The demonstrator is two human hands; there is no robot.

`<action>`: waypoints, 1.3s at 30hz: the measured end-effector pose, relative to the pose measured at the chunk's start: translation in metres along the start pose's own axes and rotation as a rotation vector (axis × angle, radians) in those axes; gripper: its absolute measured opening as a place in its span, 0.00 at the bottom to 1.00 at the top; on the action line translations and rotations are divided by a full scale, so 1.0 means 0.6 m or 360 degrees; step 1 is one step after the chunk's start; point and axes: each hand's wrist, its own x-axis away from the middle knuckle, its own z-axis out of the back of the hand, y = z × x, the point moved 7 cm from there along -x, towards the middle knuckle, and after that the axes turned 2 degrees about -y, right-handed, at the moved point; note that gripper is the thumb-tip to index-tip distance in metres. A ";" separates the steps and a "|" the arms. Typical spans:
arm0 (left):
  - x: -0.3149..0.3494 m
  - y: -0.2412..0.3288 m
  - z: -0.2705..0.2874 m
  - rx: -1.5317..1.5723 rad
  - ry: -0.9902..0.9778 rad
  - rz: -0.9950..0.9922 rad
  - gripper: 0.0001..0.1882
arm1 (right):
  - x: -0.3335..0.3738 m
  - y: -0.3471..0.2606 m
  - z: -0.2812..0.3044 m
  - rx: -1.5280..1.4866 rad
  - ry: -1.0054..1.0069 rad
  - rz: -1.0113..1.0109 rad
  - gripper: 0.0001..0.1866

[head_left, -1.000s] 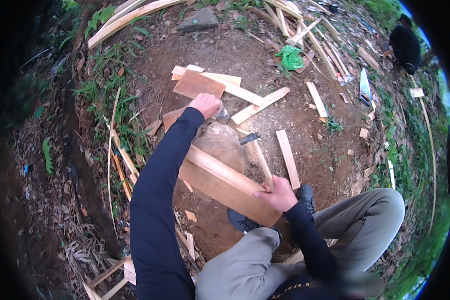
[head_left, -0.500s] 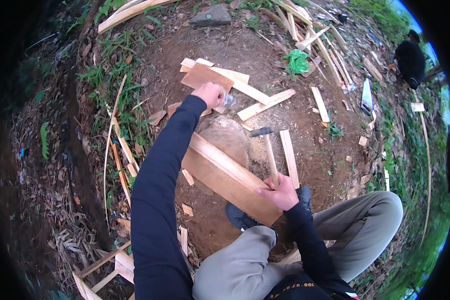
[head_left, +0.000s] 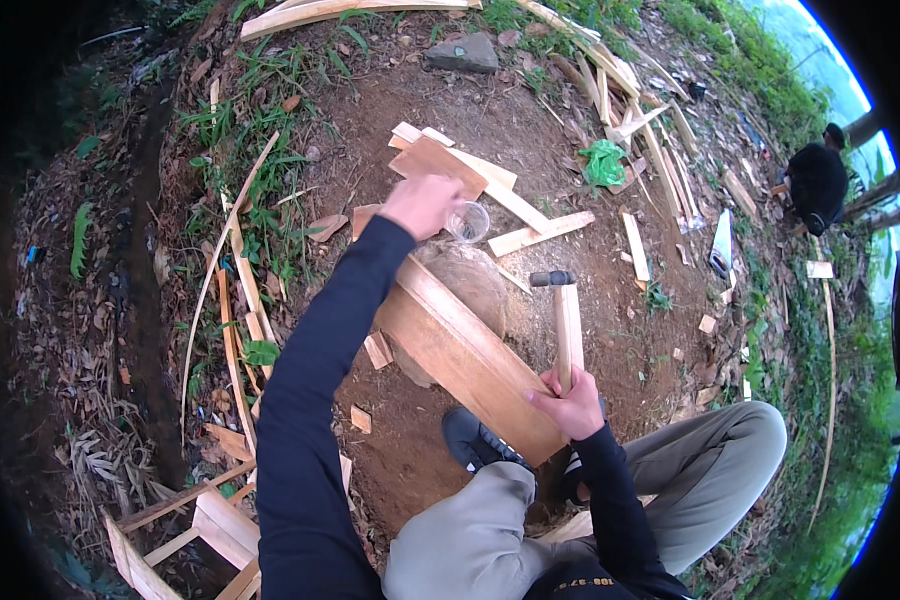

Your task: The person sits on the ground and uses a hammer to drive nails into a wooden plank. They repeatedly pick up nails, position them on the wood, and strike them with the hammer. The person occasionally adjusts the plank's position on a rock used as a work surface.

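Observation:
My left hand (head_left: 425,206) is closed on a small clear plastic cup (head_left: 468,222), its mouth turned toward me; whatever it contains is too small to make out. A brown flat board (head_left: 438,162) lies just beyond that hand. Across the tree stump (head_left: 460,285) leans a long wooden piece (head_left: 460,365) that seems made of two boards meeting along an edge. My right hand (head_left: 570,402), fingers wrapped round the handle, grips a hammer (head_left: 569,330) with its head up, and also touches the near end of the wooden piece.
Several loose boards (head_left: 540,232) lie beyond the stump amid sawdust. A handsaw (head_left: 721,243), a green plastic bag (head_left: 603,163) and a pile of wood strips (head_left: 620,90) are to the right. A wooden frame (head_left: 185,540) stands lower left. A person (head_left: 817,180) crouches far right.
The plastic cup has tipped, so its round mouth now shows. My right hand has shifted slightly, and the hammer stands straighter. The whole view has moved a little.

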 end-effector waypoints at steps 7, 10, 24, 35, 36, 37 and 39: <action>0.307 -0.037 0.039 0.1835 0.1501 0.1076 0.17 | -0.028 -0.061 -0.023 -0.0225 0.0150 0.0151 0.23; 0.357 0.048 -0.012 0.2364 0.1576 0.1260 0.13 | -0.031 -0.134 -0.069 -0.0300 0.0186 0.0263 0.21; 0.384 0.075 0.186 0.0552 0.1626 0.1328 0.16 | 0.036 -0.192 -0.298 -0.0466 0.0167 0.0397 0.21; 0.308 0.091 0.062 0.0481 0.1135 0.1357 0.16 | 0.006 -0.088 -0.258 -0.0312 0.0558 0.0190 0.22; 0.308 0.082 0.041 0.0414 0.1075 0.1267 0.15 | 0.005 -0.071 -0.266 -0.0250 0.0528 0.0143 0.21; 0.295 0.085 0.031 0.0364 0.1017 0.1146 0.15 | 0.002 -0.066 -0.263 -0.0189 0.0528 0.0108 0.21; 0.270 0.093 0.018 0.0212 0.0876 0.0922 0.12 | -0.008 -0.059 -0.267 -0.0151 0.0504 0.0046 0.20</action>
